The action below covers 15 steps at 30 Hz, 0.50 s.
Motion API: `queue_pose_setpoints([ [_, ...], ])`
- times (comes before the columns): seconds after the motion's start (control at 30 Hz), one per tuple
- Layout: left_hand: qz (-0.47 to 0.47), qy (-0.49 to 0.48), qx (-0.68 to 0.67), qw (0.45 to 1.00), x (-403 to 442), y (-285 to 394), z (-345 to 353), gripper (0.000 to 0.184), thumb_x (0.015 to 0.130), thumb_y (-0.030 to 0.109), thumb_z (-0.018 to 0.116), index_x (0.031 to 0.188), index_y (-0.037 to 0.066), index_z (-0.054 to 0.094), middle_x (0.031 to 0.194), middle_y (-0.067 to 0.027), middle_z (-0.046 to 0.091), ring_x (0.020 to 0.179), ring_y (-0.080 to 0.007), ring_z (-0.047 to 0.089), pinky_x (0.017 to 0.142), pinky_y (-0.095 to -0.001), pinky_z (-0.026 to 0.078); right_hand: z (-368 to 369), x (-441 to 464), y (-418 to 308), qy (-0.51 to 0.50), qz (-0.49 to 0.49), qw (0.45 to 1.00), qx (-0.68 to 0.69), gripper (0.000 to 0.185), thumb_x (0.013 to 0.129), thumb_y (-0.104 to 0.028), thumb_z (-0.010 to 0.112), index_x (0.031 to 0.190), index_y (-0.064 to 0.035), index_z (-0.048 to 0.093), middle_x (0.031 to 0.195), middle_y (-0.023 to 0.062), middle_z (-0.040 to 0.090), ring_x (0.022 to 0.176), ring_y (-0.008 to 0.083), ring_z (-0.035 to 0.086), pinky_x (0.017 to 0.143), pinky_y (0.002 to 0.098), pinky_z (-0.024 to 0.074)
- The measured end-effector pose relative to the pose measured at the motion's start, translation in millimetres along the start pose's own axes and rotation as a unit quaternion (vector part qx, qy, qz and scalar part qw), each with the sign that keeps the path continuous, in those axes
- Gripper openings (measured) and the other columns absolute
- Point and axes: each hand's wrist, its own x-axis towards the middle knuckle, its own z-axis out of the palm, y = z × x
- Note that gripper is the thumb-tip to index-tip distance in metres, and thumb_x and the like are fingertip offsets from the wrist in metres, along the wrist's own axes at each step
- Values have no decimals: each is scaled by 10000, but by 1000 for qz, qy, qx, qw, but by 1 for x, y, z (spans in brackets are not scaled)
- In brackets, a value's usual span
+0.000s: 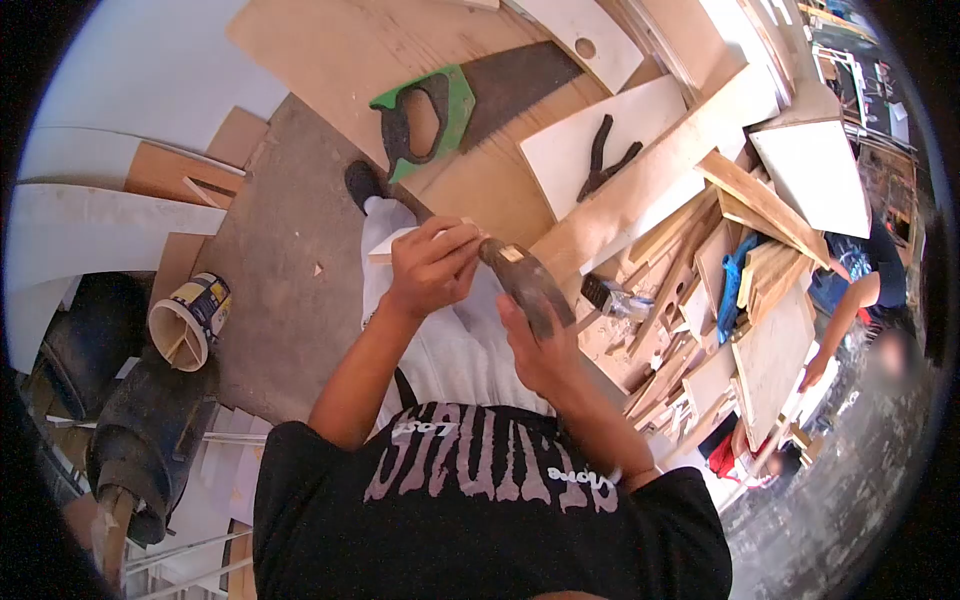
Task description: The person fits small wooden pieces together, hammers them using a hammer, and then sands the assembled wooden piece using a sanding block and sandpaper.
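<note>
While left grip (435,265) pinches a pale piece (387,247), right grip (545,362) clasps a dark object (530,287) (shirt (480,540): "Lost").

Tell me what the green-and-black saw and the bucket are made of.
Saw blade: probably steel, dull grey with a toothed edge. Saw handle: likely matte plastic, thick and two-coloured. Bucket: seemingly smooth plastic, thin-rimmed, pale inside, with printed decoration outside.

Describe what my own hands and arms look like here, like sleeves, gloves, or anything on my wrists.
Your left hand and right hand are both ungloved. Your black T-shirt has short, loose sleeves, leaving your forearms uncovered. I see no watch or bracelet on either wrist.
</note>
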Motion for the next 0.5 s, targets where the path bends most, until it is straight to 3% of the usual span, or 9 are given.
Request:
queue_pose_setpoints([
  [0.03, 0, -4, -5, 1000, -1, -1, -2, 245, 674, 21, 828, 912, 71, 795, 963, -4, 720, 856, -218, 718, 651, -328, 582, -4, 0, -4, 0, -2, 1000, 3, 213, 992, -106, 682, 1196, -46, 703, 1119, 212, 721, 983, 451, 700, 850, 555, 567],
  [0.07, -4, -8, -6, 1000, -4, -1, -3, 245, 674, 21, 828, 912, 71, 795, 963, -4, 720, 856, -218, 718, 651, -328, 582, -10, -5, -10, -46, 106, 989, 94, 203, 1001, -117, 675, 1188, -43, 705, 1109, 207, 724, 980, 447, 700, 857, 541, 567],
  [0.17, -5, -2, -4, 1000, -5, 1, -1, 228, 682, 15, 828, 901, 71, 795, 962, -5, 723, 864, -225, 717, 667, -328, 589, -8, -3, -5, -84, 191, 964, 162, 189, 1026, -137, 652, 1181, -42, 702, 1083, 195, 725, 956, 434, 700, 856, 532, 559],
  [0.2, 0, 3, 5, 1000, -8, -1, 1, 229, 687, 15, 830, 905, 75, 795, 960, -6, 724, 869, -228, 717, 675, -327, 592, 6, 6, 7, 12, 61, 995, 82, 173, 1054, -196, 598, 1063, -34, 658, 879, 103, 617, 770, 274, 586, 694, 421, 470],
  [0.27, 10, 10, 15, 1000, -5, -4, 3, 230, 692, 16, 831, 910, 79, 795, 958, -7, 724, 873, -230, 717, 683, -326, 595, 9, 8, 13, 112, -76, 991, -3, 276, 1082, -255, 544, 945, -26, 614, 674, 10, 510, 583, 113, 473, 531, 310, 382],
  [0.3, 6, 8, 6, 1000, -2, -3, 2, 230, 694, 20, 833, 912, 80, 792, 957, -12, 725, 877, -239, 719, 694, -331, 598, 2, -1, 10, 38, 48, 994, 88, 145, 1039, -176, 619, 1067, -38, 653, 863, 101, 609, 741, 258, 577, 651, 431, 465],
  [0.37, -5, 2, -4, 1000, -6, 0, -2, 229, 696, 24, 834, 914, 81, 789, 956, -16, 726, 880, -248, 721, 705, -336, 601, 0, -10, 6, -42, 176, 967, 177, 199, 996, -97, 695, 1190, -51, 692, 1052, 192, 709, 900, 403, 682, 770, 552, 548],
  [0.47, -9, -8, -11, 1000, -4, -1, -3, 246, 700, 38, 840, 933, 83, 777, 979, -31, 731, 906, -269, 726, 753, -368, 608, 2, -6, 8, -65, 219, 966, 121, 171, 1020, -133, 675, 1169, -51, 697, 1038, 165, 702, 883, 399, 666, 766, 500, 547],
  [0.5, -23, -22, -19, 999, -1, 2, -7, 271, 709, 45, 843, 965, 87, 768, 997, -43, 734, 925, -282, 728, 780, -386, 607, 5, 1, 8, -23, 224, 965, 135, 164, 1006, -150, 703, 1132, -46, 698, 1010, 153, 695, 871, 368, 664, 755, 477, 545],
])
